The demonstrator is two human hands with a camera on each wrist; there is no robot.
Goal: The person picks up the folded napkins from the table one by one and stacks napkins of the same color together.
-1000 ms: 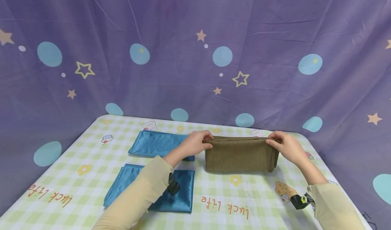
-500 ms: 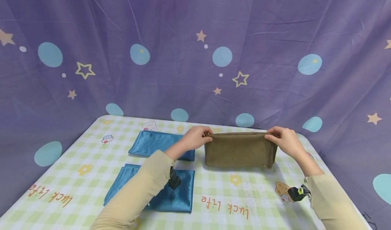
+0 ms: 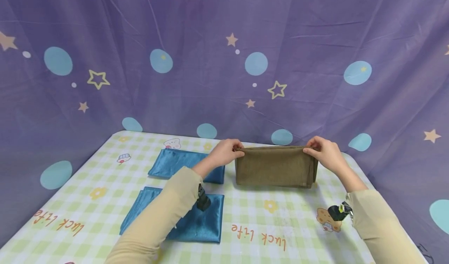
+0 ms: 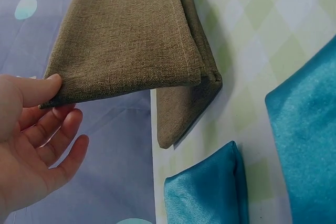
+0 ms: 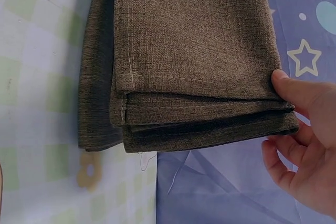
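A folded brown cloth (image 3: 275, 168) with a coarse weave hangs upright over the right half of the table. My left hand (image 3: 226, 153) pinches its upper left corner between thumb and fingers. At the upper right corner my right hand (image 3: 326, 153) does the same. The right wrist view shows several stacked layers of the brown cloth (image 5: 197, 40) at the edge that the right hand (image 5: 310, 140) grips. In the left wrist view, a further fold of the brown cloth (image 4: 184, 108) shows behind the front panel, near the tabletop; whether it touches is unclear.
Two folded shiny blue cloths lie on the left: a far one (image 3: 175, 162) and a near one (image 3: 200, 229), both partly covered by the left arm. The table has a green-checked cover (image 3: 259, 225). A purple curtain (image 3: 210, 112) stands behind it.
Both hands have risen, moving slightly away from the body, and the brown cloth has come up with them; its lower edge is higher. The blue cloths have stayed put.
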